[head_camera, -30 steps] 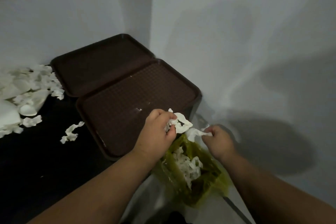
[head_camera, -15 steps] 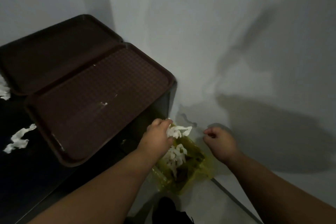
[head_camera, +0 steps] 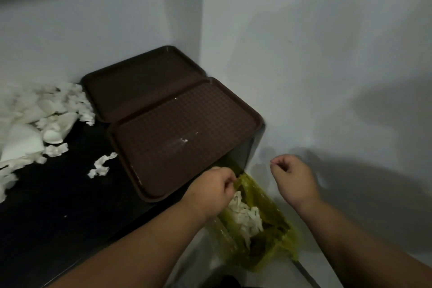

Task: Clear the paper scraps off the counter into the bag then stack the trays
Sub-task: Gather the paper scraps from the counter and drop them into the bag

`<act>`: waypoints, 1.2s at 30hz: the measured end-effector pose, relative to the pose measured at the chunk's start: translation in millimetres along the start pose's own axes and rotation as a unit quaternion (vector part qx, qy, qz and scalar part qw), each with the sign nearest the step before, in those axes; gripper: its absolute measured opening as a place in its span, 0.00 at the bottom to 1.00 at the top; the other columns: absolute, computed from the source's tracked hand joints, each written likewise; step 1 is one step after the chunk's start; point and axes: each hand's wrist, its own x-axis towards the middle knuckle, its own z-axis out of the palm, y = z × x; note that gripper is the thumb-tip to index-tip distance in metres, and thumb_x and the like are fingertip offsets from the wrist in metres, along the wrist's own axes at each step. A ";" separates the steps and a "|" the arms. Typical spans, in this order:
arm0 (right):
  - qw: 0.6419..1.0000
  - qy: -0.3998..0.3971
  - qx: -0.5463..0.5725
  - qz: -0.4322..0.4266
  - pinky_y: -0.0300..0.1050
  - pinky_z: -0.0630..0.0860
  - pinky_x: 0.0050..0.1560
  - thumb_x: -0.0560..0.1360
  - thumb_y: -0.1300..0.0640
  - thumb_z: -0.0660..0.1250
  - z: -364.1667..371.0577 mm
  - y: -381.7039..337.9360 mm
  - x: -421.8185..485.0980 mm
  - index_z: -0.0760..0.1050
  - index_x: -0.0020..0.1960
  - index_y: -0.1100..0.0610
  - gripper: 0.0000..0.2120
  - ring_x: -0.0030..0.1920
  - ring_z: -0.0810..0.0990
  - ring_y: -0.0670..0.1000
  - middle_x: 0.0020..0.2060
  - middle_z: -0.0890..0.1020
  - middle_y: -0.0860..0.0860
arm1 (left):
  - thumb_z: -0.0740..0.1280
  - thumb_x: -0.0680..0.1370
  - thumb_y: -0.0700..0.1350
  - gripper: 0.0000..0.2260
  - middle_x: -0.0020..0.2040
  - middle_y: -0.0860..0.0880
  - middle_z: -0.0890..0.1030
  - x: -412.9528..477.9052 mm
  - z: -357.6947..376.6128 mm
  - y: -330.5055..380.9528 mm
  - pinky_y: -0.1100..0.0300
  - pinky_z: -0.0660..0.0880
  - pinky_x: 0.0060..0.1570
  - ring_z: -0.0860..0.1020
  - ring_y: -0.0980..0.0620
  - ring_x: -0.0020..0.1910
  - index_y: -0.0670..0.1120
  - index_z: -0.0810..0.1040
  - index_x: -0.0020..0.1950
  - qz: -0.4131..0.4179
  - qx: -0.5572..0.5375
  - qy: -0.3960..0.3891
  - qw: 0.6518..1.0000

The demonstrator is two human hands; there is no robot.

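Two brown trays lie side by side on the black counter: the near tray at the counter's right end, the far tray in the corner. A pile of white paper scraps covers the left, and one loose scrap lies near the front tray. A yellow-green bag hangs below the counter's right end with scraps in the bag. My left hand pinches the bag's near rim. To the right of the bag's mouth my right hand hovers with curled fingers, holding nothing.
White walls close in behind the trays and on the right. The near tray overhangs the counter's right end slightly. The floor beside the bag is pale, with a dark strip running past it.
The scraps my left hand held over the bag have dropped in. My right hand has moved away from the bag's mouth. The view has swung left, showing the scrap pile again.
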 end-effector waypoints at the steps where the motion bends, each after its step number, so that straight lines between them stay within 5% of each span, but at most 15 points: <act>1: 1.000 0.003 0.009 -0.018 0.41 0.73 0.45 0.77 0.60 0.69 5.8 -16.0 -2.1 0.81 0.44 0.53 0.04 0.42 0.80 0.46 0.40 0.83 0.49 | 0.64 0.80 0.49 0.11 0.55 0.56 0.77 -8.5 -11.1 -1.1 0.59 0.77 0.53 0.78 0.57 0.51 0.55 0.79 0.61 0.006 -0.004 0.015 1.000; 6: 0.995 -0.039 0.038 -0.088 0.42 0.75 0.47 0.78 0.58 0.70 47.8 -93.6 -22.6 0.80 0.49 0.48 0.05 0.44 0.81 0.45 0.43 0.83 0.45 | 0.65 0.80 0.50 0.09 0.53 0.59 0.76 -56.7 -67.1 -30.7 0.61 0.78 0.51 0.77 0.60 0.49 0.58 0.79 0.60 0.009 -0.025 0.098 0.995; 11: 0.980 -0.122 0.037 -0.150 0.38 0.76 0.45 0.77 0.59 0.71 106.7 -162.4 -56.1 0.78 0.46 0.44 0.09 0.43 0.81 0.44 0.41 0.83 0.45 | 0.67 0.78 0.49 0.09 0.50 0.58 0.77 -110.6 -134.4 -104.4 0.58 0.79 0.52 0.78 0.60 0.47 0.58 0.79 0.57 -0.067 -0.060 0.207 0.974; 17: 0.963 -0.198 0.011 -0.185 0.35 0.73 0.47 0.77 0.55 0.71 187.3 -224.1 -89.7 0.79 0.57 0.47 0.10 0.50 0.79 0.42 0.51 0.80 0.45 | 0.68 0.77 0.47 0.08 0.44 0.57 0.79 -181.7 -207.5 -199.8 0.57 0.79 0.48 0.78 0.59 0.43 0.56 0.79 0.55 -0.171 -0.074 0.326 0.927; 21: 0.952 -0.237 -0.010 -0.195 0.33 0.72 0.43 0.76 0.55 0.72 234.5 -247.0 -107.2 0.77 0.61 0.46 0.14 0.49 0.79 0.42 0.54 0.79 0.47 | 0.68 0.78 0.47 0.08 0.49 0.58 0.79 -225.1 -224.7 -252.8 0.60 0.77 0.49 0.78 0.60 0.45 0.56 0.79 0.56 -0.224 -0.078 0.349 0.907; 27: 0.941 -0.293 -0.075 -0.152 0.41 0.77 0.47 0.75 0.52 0.73 294.9 -238.5 -128.4 0.68 0.73 0.46 0.29 0.53 0.80 0.51 0.68 0.67 0.49 | 0.69 0.77 0.52 0.23 0.66 0.52 0.73 -264.6 -205.1 -314.9 0.53 0.75 0.61 0.73 0.51 0.65 0.55 0.72 0.72 -0.306 -0.039 0.298 0.903; 32: 0.941 -0.274 -0.139 -0.145 0.42 0.67 0.67 0.75 0.52 0.73 323.4 -228.9 -131.5 0.61 0.79 0.50 0.37 0.72 0.66 0.54 0.75 0.59 0.53 | 0.69 0.77 0.54 0.31 0.74 0.51 0.67 -265.2 -192.9 -342.8 0.48 0.72 0.67 0.66 0.48 0.72 0.55 0.63 0.78 -0.342 -0.051 0.290 0.892; 36: 0.940 -0.271 -0.145 -0.150 0.45 0.67 0.70 0.75 0.54 0.73 343.9 -239.0 -112.2 0.60 0.79 0.50 0.37 0.74 0.63 0.55 0.77 0.56 0.55 | 0.70 0.77 0.54 0.32 0.74 0.51 0.66 -242.2 -196.8 -353.5 0.48 0.71 0.69 0.65 0.47 0.73 0.55 0.63 0.78 -0.336 -0.059 0.320 0.884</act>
